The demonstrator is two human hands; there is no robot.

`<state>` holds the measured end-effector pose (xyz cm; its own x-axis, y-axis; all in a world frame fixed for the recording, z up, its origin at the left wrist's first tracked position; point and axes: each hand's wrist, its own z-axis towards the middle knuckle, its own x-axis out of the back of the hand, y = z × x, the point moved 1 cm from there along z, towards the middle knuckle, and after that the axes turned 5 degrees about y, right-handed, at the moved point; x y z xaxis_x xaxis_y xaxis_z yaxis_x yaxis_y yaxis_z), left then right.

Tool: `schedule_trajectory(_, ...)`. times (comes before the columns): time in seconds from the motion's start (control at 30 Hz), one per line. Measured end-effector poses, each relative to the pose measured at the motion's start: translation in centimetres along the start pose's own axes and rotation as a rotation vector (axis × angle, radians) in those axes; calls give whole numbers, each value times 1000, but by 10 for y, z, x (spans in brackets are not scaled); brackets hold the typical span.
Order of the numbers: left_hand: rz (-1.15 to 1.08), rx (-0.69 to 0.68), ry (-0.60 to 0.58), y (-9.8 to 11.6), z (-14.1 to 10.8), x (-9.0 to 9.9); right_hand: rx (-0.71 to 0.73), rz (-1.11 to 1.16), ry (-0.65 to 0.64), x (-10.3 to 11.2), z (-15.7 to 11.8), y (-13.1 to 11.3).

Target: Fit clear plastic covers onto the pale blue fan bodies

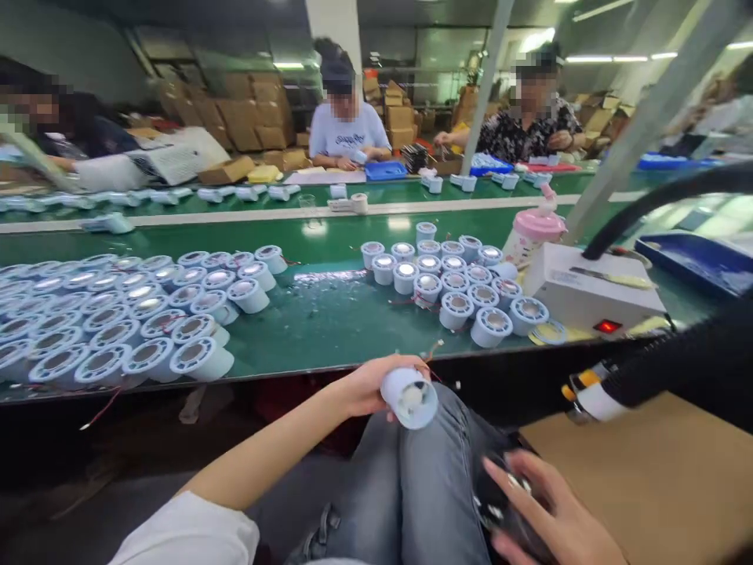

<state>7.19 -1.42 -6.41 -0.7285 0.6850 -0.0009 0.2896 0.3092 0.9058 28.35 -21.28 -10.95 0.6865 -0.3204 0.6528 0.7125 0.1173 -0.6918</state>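
My left hand (pixel 376 386) is closed around a light blue cup-shaped plastic housing (pixel 410 399), held above my lap. Its open end is tilted toward me and shows a pale round part inside. Thin red wires with a small white connector stick out behind it. Low on the right, my right hand (pixel 544 502) is somewhat blurred, its fingers spread over a dark object with shiny spots (pixel 497 498) beside my thigh. What that object is, I cannot make out. Several similar housings (pixel 456 308) stand on the green bench ahead, some with red wires.
A larger group of housings (pixel 118 333) fills the bench's left side. To the right stand a white box with a red switch (pixel 594 290), a pink-lidded cup (pixel 535 231) and a black hose (pixel 664 377). Cardboard (pixel 659 471) lies lower right. Several people sit across the bench.
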Motion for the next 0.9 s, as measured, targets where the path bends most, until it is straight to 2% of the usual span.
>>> schedule_trajectory(0.07, 9, 49, -192, -4, 0, -28, 297, -216, 76, -7, 6, -19)
schedule_trajectory(0.1, 26, 62, -270, -4, 0, -38, 362, -342, 134, -8, 12, -26)
schedule_trajectory(0.2, 248, -75, -402, -1, 0, -53, 354, -573, 184, -7, 27, -38)
schedule_trajectory(0.27, 437, -246, -401, 2, -1, -58, 269, -606, 136, -4, 31, -39)
schedule_trajectory(0.3, 520, -326, -363, 2, -2, -61, 218, -593, 102, -2, 30, -37)
schedule_trajectory(0.43, 651, -507, -179, -1, -7, -72, 69, -442, 4, 2, 23, -28)
schedule_trajectory(0.53, 561, -532, -117, -8, -9, -77, 0, -305, -40, 6, 22, -23)
schedule_trajectory(0.6, 488, -514, -84, -14, -7, -77, -80, -128, -70, 10, 22, -22)
schedule_trajectory(0.73, 370, -558, -86, -25, -2, -74, -197, 203, -53, 17, 21, -23)
schedule_trajectory(0.9, 489, -682, -145, -30, 3, -72, -400, 439, 18, 18, 18, -17)
